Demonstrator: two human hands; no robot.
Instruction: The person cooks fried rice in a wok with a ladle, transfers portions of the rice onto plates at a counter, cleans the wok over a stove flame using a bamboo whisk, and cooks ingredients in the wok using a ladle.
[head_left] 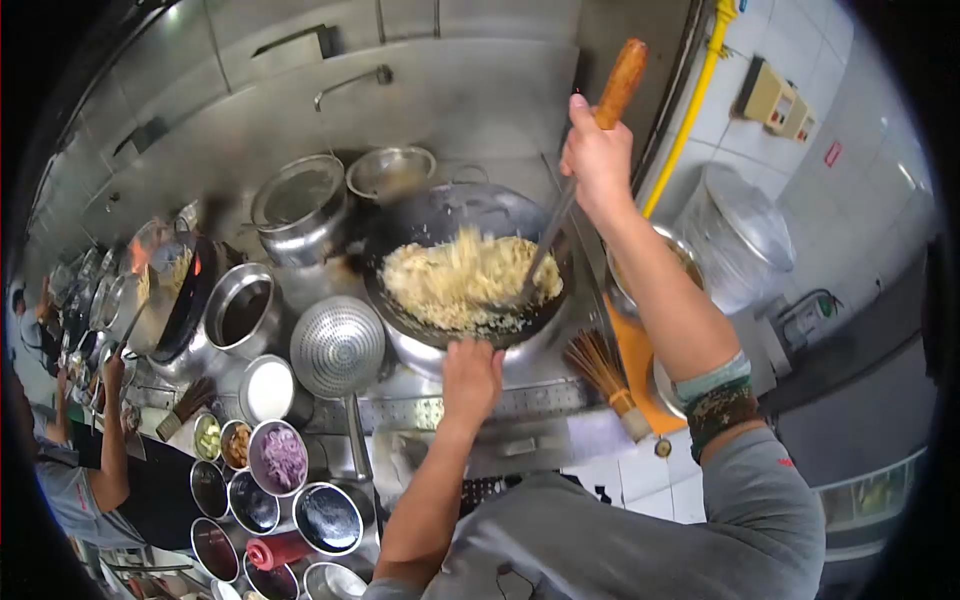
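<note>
In the upper right of my frame I have the right hand (600, 165) wrapped around a long ladle (553, 232), its end down in the pale yellow food (425, 285) at centre. My left hand (472, 380) meets the near rim of the dark wok (405, 225). I see a perforated skimmer (338, 345) left of centre, chopped purple onion (281, 460) at lower left, and a bristle brush (603, 372) right of centre.
</note>
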